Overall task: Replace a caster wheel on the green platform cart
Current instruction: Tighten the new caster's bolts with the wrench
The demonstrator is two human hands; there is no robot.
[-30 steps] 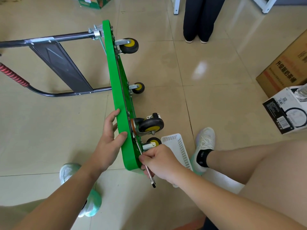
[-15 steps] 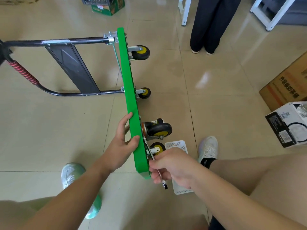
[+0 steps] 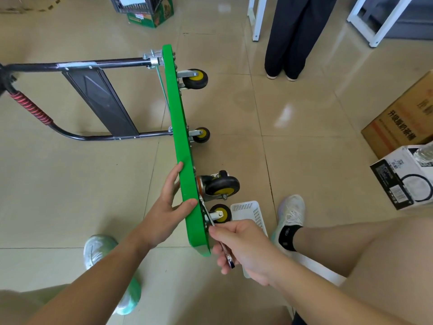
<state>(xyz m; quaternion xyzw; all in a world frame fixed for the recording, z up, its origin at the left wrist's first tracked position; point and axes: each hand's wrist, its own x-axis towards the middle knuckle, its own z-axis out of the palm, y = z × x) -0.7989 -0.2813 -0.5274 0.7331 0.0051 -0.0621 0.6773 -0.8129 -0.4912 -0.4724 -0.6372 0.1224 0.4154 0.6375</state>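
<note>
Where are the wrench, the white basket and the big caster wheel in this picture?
wrench (image 3: 230,262), head view, its lower ring end.
white basket (image 3: 246,210), head view, its slotted wall.
big caster wheel (image 3: 225,186), head view, its black tyre.

Setting: appearing to be an office or storeroom. Glossy beige floor tiles (image 3: 304,148) reflecting light; cardboard cartons (image 3: 398,123) sitting about; white furniture legs (image 3: 256,19) standing behind.
</note>
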